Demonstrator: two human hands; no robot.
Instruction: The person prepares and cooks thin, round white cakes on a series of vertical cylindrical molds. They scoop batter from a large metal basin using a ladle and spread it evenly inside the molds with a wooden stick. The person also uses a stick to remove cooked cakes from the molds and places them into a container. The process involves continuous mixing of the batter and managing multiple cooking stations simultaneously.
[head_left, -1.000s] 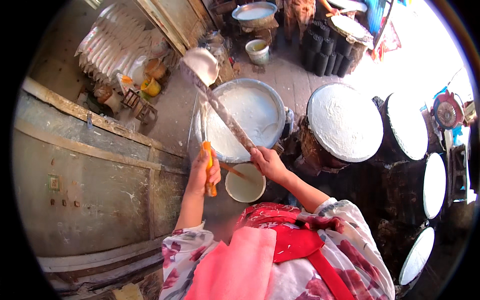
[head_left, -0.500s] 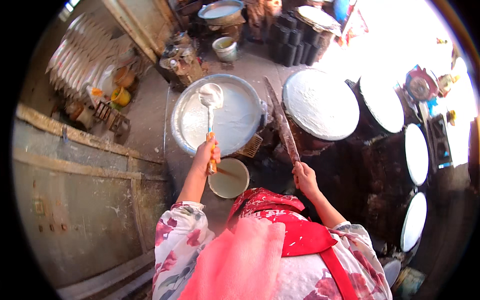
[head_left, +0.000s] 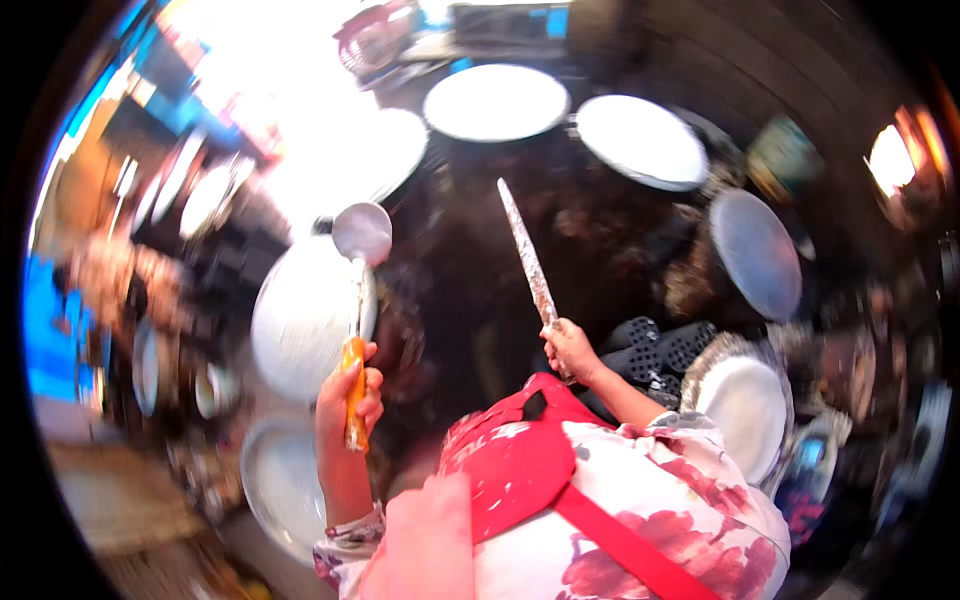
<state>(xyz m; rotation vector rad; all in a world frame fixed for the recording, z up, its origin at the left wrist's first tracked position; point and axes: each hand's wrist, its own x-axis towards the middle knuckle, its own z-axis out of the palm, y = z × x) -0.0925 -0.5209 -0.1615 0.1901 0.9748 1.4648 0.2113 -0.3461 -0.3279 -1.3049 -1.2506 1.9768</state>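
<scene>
- One ladle (head_left: 362, 235) and one long, narrow flat stick (head_left: 531, 262) are in view, one to each hand.
- Four bright white round tops (head_left: 497, 103) curve from the left over to the upper right; one bluish-grey round top (head_left: 755, 253) stands farther along on the right.
- One white round piece (head_left: 743, 415) sits in a crumpled pale surround at lower right, and one pale basin (head_left: 248, 480) at lower left.
- Several black pieces (head_left: 685, 345) with small holes lie beyond the right forearm; blur hinders an exact count.
- The ladle has a round, smooth, greyish bowl, a thin pale shaft and an orange handle (head_left: 354, 400). Its bowl overlaps the upper right edge of the largest white top; whether they touch, I cannot tell.
- The stick tapers to its far end, brown with white smears, and points up and slightly left over the dark middle.
- The left hand (head_left: 335, 405) is closed, fingers wrapped around the orange handle, which stands nearly upright in view.
- The right hand (head_left: 570, 350) is clamped on the stick's near end, just beyond the red apron (head_left: 520, 465).
</scene>
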